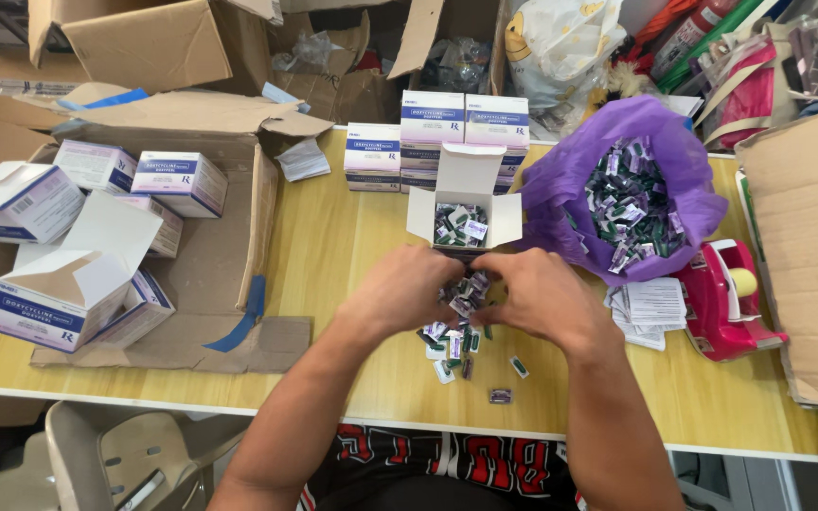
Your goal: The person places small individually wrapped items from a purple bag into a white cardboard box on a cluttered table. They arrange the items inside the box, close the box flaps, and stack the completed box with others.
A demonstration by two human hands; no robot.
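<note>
Item: heap of small capsule packets (456, 326), purple, green and white, at table (352, 237) centre, strewn along a 12-to-6 line; single packets point every way.

I see my left hand (400, 289) and right hand (532, 298) curled together over the heap's top, fingers gathered on a clump.

At 12 o'clock: open white carton (464, 203), flaps up, part-filled.

At 2 o'clock: purple bag (631, 194) of packets.

At 3 o'clock: red tape dispenser (726, 298).
</note>
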